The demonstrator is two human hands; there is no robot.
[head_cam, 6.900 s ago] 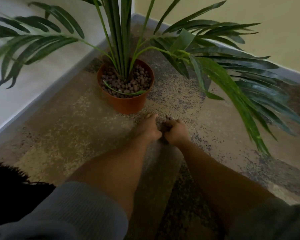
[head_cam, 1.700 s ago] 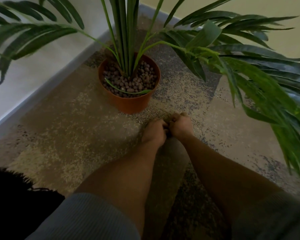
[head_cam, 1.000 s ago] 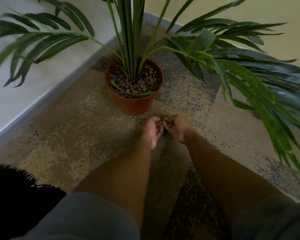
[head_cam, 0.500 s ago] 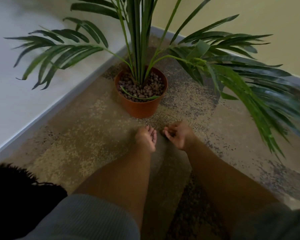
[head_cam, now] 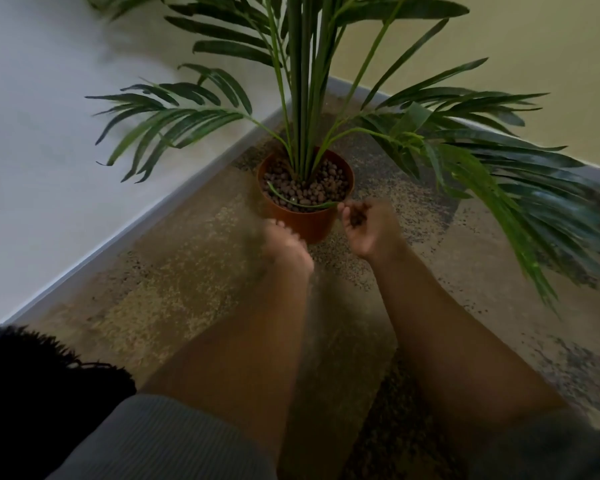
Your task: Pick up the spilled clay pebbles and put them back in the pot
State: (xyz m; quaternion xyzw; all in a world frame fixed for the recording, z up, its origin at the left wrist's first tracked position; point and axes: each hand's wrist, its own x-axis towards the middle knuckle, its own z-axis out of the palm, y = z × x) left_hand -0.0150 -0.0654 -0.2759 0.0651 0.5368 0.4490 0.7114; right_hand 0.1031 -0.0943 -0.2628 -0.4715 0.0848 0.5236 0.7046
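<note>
The head view looks down into a room corner where a round terracotta-orange plastic pot (head_cam: 305, 216) stands on a mottled beige-and-grey speckled carpet (head_cam: 174, 289). The pot is filled to near its rim with brown rounded clay pebbles (head_cam: 309, 188), and a tall green palm plant (head_cam: 302, 98) rises from its middle, with long fronds spreading left and right. 1 thin green leaf strip lies curved across the pebbles at the near side of the pot.

The right hand (head_cam: 366, 225) is raised just beside the pot's near-right rim, palm turned up and fingers curled into a cup. A small dark cluster of pebbles sits in that cupped palm, so the hand is holding them loosely rather than clenched tight. Its fingertips (head_cam: 343, 207) are close to the pot's rim, near the end of the leaf strip; whether they touch it cannot be told.

The left hand (head_cam: 284, 245) is just in front of the pot's near-left side, back facing up and blurred by motion. Whether it grips anything cannot be told.

Both bare forearms reach in from the bottom, with a grey ribbed sleeve (head_cam: 167, 441) pushed up on the left arm. White wall (head_cam: 42, 133) and a grey baseboard (head_cam: 125, 237) run along the left; a pale yellow wall (head_cam: 534, 57) closes the right.
</note>
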